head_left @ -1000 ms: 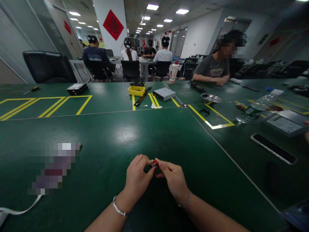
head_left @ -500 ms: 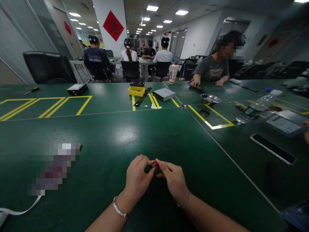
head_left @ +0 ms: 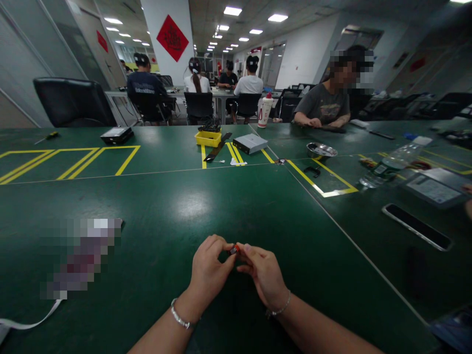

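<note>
Between my fingertips is a small red and black piece (head_left: 234,249) with a light, shiny patch; its exact kind is too small to make out. My left hand (head_left: 211,268) pinches it from the left with thumb and forefinger. From the right, my right hand (head_left: 266,275) has its thumb and forefinger closed on the red end. Both hands are above the green table (head_left: 158,275), near its front middle. Fingers partly cover the piece.
A phone (head_left: 417,227) lies to the right, beyond a table seam. A water bottle (head_left: 394,164), a metal bowl (head_left: 322,150), a yellow tray (head_left: 208,138) and a grey drive (head_left: 250,143) stand farther back. A co-worker (head_left: 324,105) sits across the table at the right.
My right hand has turned slightly and its fingers have shifted on the small piece. Across the table, the co-worker has drawn a dark tool closer.
</note>
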Available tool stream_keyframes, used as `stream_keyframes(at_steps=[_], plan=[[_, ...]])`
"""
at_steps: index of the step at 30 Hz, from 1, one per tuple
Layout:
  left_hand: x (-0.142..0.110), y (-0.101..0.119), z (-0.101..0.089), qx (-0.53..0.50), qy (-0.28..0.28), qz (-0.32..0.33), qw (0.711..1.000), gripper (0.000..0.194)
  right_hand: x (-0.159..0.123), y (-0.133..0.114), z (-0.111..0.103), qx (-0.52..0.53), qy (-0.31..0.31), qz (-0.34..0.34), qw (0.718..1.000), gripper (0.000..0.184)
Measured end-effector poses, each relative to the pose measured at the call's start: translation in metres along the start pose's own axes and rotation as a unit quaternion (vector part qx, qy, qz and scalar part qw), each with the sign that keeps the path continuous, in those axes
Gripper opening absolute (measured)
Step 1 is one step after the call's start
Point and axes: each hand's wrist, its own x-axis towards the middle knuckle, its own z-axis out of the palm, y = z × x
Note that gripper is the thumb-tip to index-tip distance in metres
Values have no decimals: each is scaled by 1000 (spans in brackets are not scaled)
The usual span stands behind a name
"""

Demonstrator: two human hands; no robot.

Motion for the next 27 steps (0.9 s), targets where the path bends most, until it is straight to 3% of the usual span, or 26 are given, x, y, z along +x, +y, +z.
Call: stream_keyframes(at_steps=[9,13,16,19,21,22,25,27], plan=[[-1,-2,0,34,-5,23,999,4,3,-4,-3,-101,-28,-32,994,26],[1,2,-1,39,-35,25,998,7,1,-11,-1,-183,-19,-67,981,20],[2,1,-2,21,-52,26,998,23,5,-22,-7,-243,-9,-99,965,17],[3,-5,0,18,-39,-2,999,37,19,-45,-30,-306,23,-111,945,25],[4,-10,1,20,-35,-31,999,34,33,-67,-58,-383,80,-137,910,29],[4,-12,2,19,-35,-47,998,32,40,-78,-75,-433,120,-159,879,31],[5,-16,4,13,-38,-79,996,28,60,-108,-137,-581,268,-217,737,34],[5,-17,4,7,-45,-84,995,26,68,-120,-179,-645,341,-204,653,36]])
